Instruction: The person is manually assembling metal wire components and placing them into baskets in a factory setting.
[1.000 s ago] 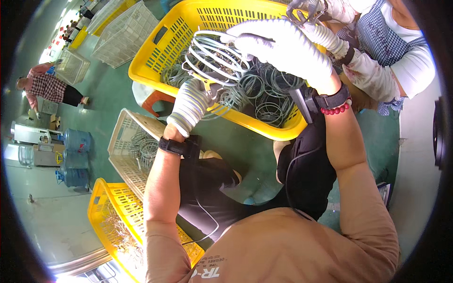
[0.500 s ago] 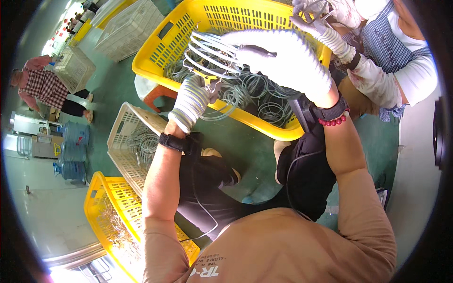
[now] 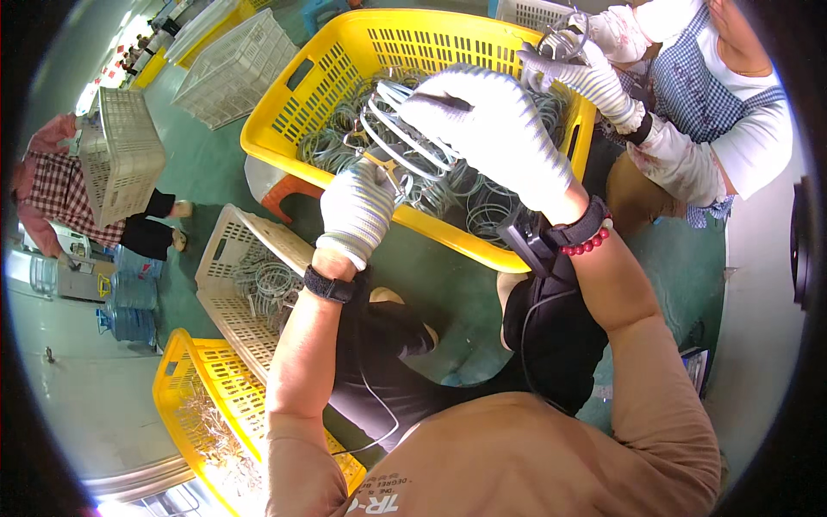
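My right hand (image 3: 491, 129), in a striped knit glove, grips a coil of pale grey cable (image 3: 401, 129) in several loose loops. My left hand (image 3: 357, 207), gloved too, is closed around a small yellow-and-metal tool (image 3: 387, 165), which looks like nippers but is partly hidden by the fingers. The tool sits close against the lower left of the coil; whether it touches the cable is unclear. Both hands are over the near side of a large yellow basket (image 3: 405, 226), where many more grey cable coils (image 3: 491, 207) lie in a heap.
Across the basket's right end, a co-worker's gloved hands (image 3: 577, 73) hold a dark coil. To my left stand a beige crate (image 3: 233, 302) with coils and a yellow crate (image 3: 177, 345) with copper-coloured scraps. Another person carries a white crate (image 3: 129, 155). Water jugs (image 3: 131, 319) stand at left.
The coil has tilted and moved slightly right and down, with my left hand and the tool lower beside it. At left, the walking person has raised the white crate and come nearer.
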A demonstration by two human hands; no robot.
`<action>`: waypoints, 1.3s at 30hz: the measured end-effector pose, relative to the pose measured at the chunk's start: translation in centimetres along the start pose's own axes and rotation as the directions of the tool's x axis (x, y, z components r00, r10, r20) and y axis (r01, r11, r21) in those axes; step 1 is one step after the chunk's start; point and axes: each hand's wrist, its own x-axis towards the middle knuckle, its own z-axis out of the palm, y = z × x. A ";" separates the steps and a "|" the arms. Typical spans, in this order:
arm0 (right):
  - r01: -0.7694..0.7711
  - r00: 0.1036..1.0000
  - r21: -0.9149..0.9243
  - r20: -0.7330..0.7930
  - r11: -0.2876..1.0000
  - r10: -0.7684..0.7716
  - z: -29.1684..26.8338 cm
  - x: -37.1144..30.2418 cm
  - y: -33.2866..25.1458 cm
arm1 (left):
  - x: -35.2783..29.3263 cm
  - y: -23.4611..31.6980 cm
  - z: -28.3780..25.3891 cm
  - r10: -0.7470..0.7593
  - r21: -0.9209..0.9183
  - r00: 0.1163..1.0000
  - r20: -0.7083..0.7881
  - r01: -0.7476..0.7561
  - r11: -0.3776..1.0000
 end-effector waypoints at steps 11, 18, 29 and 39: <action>0.005 0.994 0.003 -0.111 1.000 -0.005 0.3 -0.4 -0.5 | 0.2 -0.7 0.7 0.012 -0.163 1.000 0.011 -0.010 0.987; -0.254 0.943 0.287 -0.141 0.924 0.303 -2.5 0.2 2.2 | 0.1 1.4 -3.3 -0.051 -0.860 0.935 0.351 0.343 0.378; -0.151 0.828 -0.118 0.527 0.981 0.191 1.0 -2.8 4.0 | 0.1 2.3 -3.7 0.179 -0.976 0.960 0.215 0.216 0.018; -0.237 0.893 -0.327 0.297 0.915 0.337 1.1 -3.7 5.3 | -0.8 2.4 -3.5 0.236 -0.822 0.969 -0.067 -0.188 0.537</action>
